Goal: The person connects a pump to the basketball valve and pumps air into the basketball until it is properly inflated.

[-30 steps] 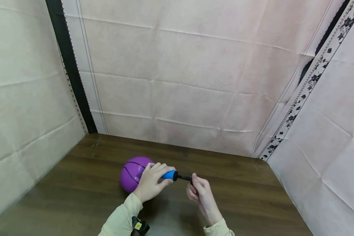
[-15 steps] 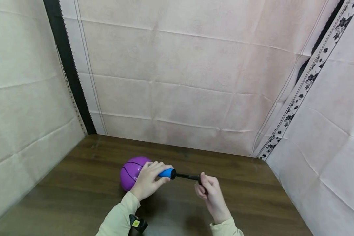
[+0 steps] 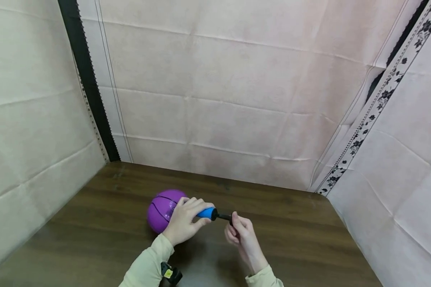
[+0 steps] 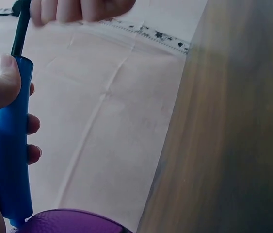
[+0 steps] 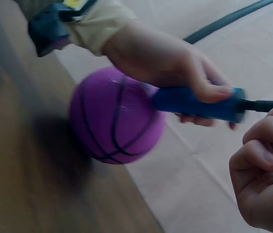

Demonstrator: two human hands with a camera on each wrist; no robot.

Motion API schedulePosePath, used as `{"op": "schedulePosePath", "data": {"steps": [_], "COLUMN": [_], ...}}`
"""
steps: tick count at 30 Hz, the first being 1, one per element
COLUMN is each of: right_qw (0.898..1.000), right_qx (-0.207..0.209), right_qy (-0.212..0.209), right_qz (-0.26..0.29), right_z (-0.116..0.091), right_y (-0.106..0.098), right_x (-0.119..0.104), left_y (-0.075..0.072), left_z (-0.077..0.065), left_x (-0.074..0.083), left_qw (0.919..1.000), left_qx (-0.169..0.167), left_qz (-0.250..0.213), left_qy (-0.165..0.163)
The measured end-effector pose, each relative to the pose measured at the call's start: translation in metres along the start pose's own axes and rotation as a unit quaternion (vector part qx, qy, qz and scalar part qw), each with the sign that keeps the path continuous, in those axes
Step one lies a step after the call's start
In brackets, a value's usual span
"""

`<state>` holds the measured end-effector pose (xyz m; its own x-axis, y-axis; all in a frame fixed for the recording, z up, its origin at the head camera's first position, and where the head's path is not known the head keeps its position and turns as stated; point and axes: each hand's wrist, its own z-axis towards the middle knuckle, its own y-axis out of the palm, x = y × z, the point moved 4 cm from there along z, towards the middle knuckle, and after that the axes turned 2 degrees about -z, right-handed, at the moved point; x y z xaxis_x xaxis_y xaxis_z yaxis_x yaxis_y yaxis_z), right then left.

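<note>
A purple ball with black seam lines [image 3: 161, 211] rests on the brown table, left of both hands. Against its right side lies the front end of a blue hand pump [image 4: 11, 160]. My left hand [image 3: 184, 223] grips the pump's barrel, thumb along the near side and fingers wrapped round the far side. From the barrel's other end sticks out a black rod [image 3: 223, 217], only partly drawn. My right hand [image 3: 244, 237] holds the handle at the rod's end with curled fingers. In the left wrist view the pump's tip meets the purple ball [image 4: 73, 222]; the exact joint is hidden.
The wood-grain table [image 3: 111, 223] is bounded by pale cloth hangings at the back [image 3: 215, 99], left and right. A black band [image 3: 89, 79] runs down the left corner, and a floral border [image 3: 366, 119] down the right one. A dark wrist camera [image 3: 171, 274] sits on the left forearm.
My right hand first moved right, drawing the rod further out of the barrel. It has since come back left, pushing the rod in. The left hand and ball stay nearly in place.
</note>
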<state>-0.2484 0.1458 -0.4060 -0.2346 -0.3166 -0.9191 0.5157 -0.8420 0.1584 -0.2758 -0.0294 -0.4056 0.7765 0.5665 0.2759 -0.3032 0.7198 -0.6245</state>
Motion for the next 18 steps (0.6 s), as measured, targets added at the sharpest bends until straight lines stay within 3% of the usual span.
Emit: {"op": "schedulePosePath", "data": {"steps": [4,8,10,14,18], "right_qw": [1.0,1.0,0.999,0.993,0.988], "right_qx": [0.016,0.025,0.027,0.024,0.004], "right_qy": [0.024,0.016,-0.014,-0.094,-0.126], "right_qz": [-0.007,0.003,0.022,0.068,0.087], "right_z": [-0.001,-0.003,-0.004,-0.007,-0.008], "right_y": [0.001,-0.002,-0.005,-0.015,-0.02], "right_x": [0.009,0.005,-0.003,-0.022,-0.033], "left_y": [0.005,0.008,0.006,-0.004,-0.008], "left_z": [0.0,0.001,0.002,0.001,0.001], "left_x": [0.007,0.01,0.008,0.0,-0.006], "left_qw": [1.0,0.9997,0.9998,0.9993,0.9984], "left_qx": [-0.006,-0.016,-0.014,0.025,0.037], "left_qz": [-0.006,-0.016,-0.008,0.025,0.041], "left_qy": [-0.002,-0.006,-0.008,-0.011,-0.007]}}
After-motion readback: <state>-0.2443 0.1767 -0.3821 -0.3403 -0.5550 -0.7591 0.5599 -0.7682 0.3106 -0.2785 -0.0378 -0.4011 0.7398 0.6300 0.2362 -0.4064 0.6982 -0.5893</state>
